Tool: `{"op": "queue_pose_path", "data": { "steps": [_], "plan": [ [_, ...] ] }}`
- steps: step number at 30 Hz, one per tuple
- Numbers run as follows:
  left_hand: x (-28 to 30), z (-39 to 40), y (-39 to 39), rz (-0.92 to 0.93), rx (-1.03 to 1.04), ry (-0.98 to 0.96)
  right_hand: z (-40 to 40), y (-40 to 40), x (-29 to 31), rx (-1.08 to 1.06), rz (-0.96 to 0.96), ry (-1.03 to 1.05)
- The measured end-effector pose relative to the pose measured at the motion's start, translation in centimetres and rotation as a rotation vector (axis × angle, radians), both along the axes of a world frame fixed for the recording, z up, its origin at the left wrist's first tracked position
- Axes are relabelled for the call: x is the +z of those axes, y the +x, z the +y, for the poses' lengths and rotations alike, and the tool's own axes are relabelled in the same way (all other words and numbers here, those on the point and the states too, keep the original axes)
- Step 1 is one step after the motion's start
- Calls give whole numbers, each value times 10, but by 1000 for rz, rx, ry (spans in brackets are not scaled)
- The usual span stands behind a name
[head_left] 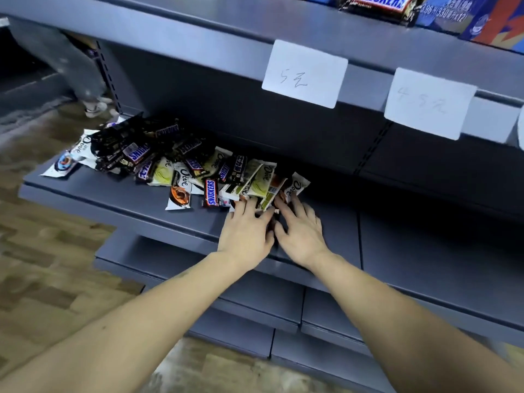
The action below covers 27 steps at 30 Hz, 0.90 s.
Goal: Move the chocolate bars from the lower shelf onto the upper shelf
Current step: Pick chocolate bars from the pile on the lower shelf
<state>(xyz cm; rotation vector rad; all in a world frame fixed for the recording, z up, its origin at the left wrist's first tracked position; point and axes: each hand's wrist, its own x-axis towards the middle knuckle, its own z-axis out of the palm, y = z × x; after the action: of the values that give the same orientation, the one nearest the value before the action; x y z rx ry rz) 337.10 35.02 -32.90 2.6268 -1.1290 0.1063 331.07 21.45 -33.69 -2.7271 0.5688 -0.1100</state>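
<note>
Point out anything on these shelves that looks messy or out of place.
The chocolate bars on the lower shelf lie in a loose jumbled heap, overlapping at all angles rather than in rows. One white Dove bar at the far left hangs over the shelf's front edge. Nothing looks torn or spilled.

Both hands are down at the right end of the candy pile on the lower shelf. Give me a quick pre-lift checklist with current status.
1. Left hand on the bars: ok, fingers lie across the white and green Dove bars.
2. Right hand on the bars: ok, fingertips touch the white Dove bar at the pile's right end.
3. Firm grip: cannot tell, no fingers visibly curl round a bar.
4. Space on the grey metal upper shelf: cannot tell, only its front edge shows.
5. Lower shelf cleared: not ok, brown Snickers bars remain.
</note>
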Motion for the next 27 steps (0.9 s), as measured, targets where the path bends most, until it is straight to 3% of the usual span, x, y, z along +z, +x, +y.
{"op": "queue_pose_path", "data": {
  "steps": [7, 19, 27],
  "plan": [
    [7, 2, -13, 64, -51, -63, -3, -28, 3, -100, -207, 169],
    [22, -3, -24, 258, -10, -228, -32, -99, 17, -298, -223, 319],
    [23, -8, -25, 400, 9, -212, -32, -114, 16, -416, -96, 103]
  ]
}}
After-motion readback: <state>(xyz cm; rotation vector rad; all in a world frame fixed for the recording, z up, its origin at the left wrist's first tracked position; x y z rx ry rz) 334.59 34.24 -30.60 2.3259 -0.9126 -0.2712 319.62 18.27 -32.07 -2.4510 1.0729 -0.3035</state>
